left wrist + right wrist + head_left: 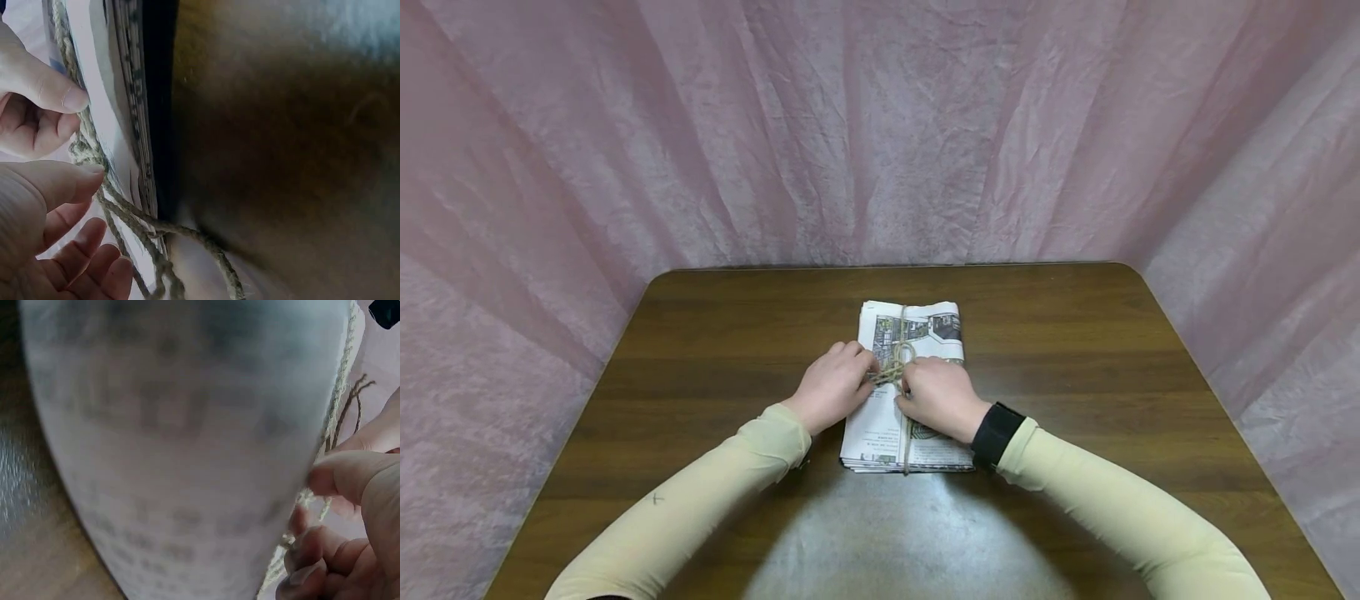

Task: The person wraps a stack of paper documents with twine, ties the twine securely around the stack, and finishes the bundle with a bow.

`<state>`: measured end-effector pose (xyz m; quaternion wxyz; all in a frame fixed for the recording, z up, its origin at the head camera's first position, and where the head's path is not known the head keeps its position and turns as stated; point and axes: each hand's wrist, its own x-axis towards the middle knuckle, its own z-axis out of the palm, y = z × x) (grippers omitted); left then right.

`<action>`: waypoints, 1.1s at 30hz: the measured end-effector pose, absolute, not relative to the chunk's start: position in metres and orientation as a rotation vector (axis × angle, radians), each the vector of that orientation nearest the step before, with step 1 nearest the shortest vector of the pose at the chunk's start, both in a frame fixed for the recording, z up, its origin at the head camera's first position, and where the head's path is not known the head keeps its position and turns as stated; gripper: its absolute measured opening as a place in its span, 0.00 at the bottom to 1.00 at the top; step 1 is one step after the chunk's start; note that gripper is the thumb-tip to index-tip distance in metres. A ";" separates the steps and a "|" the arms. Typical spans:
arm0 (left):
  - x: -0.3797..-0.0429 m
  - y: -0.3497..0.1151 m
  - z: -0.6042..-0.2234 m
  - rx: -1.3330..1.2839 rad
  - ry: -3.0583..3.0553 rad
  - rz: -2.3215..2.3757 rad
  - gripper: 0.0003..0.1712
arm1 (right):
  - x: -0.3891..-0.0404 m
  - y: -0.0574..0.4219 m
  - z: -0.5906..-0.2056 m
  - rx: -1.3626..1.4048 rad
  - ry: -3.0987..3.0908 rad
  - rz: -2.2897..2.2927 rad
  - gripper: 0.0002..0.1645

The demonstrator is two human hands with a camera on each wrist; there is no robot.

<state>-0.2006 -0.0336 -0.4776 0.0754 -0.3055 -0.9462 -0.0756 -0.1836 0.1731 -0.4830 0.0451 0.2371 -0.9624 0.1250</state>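
A stack of folded newspapers lies on the table, with twine running lengthwise over it. Near its middle the twine meets in a knot with a loop beside it. My left hand is at the left of the knot and pinches the twine, thumb right at the knot in the left wrist view. From the right, my right hand pinches the twine by the knot, its fingers curled. Loose twine ends hang past my left fingers. In the right wrist view the newspaper hides much of the twine.
The brown wooden table has rounded far corners. Pink curtains hang behind it and along both sides. A bright patch of light reflects off the tabletop in front of the stack.
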 end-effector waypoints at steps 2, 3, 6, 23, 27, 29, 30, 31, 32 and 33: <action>-0.201 -0.032 -0.476 -0.896 -2.850 -0.221 0.08 | -0.185 0.173 -0.484 0.725 -2.948 0.403 0.18; -0.201 -0.032 -0.476 -0.892 -2.852 -0.214 0.08 | -0.185 0.173 -0.484 0.725 -2.956 0.422 0.18; -0.202 -0.031 -0.475 -0.894 -2.854 -0.193 0.08 | -0.184 0.176 -0.484 0.725 -2.989 0.510 0.15; -0.206 -0.031 -0.479 -0.868 -2.882 -0.210 0.08 | -0.160 0.212 -0.455 0.721 -3.046 0.837 0.05; -0.206 -0.031 -0.479 -0.855 -2.910 -0.219 0.08 | -0.153 0.225 -0.452 0.730 -3.063 0.802 0.06; -0.206 -0.031 -0.478 -0.852 -2.913 -0.223 0.08 | -0.150 0.233 -0.452 0.738 -3.068 0.779 0.07; -0.206 -0.031 -0.478 -0.851 -2.913 -0.228 0.08 | -0.149 0.237 -0.451 0.746 -3.072 0.765 0.08; -0.206 -0.031 -0.478 -0.852 -2.910 -0.233 0.08 | -0.147 0.240 -0.451 0.751 -3.075 0.750 0.08; -0.206 -0.031 -0.477 -0.854 -2.907 -0.240 0.08 | -0.146 0.244 -0.451 0.759 -3.081 0.741 0.09; -0.206 -0.032 -0.477 -0.856 -2.905 -0.249 0.07 | -0.145 0.247 -0.451 0.766 -3.088 0.728 0.09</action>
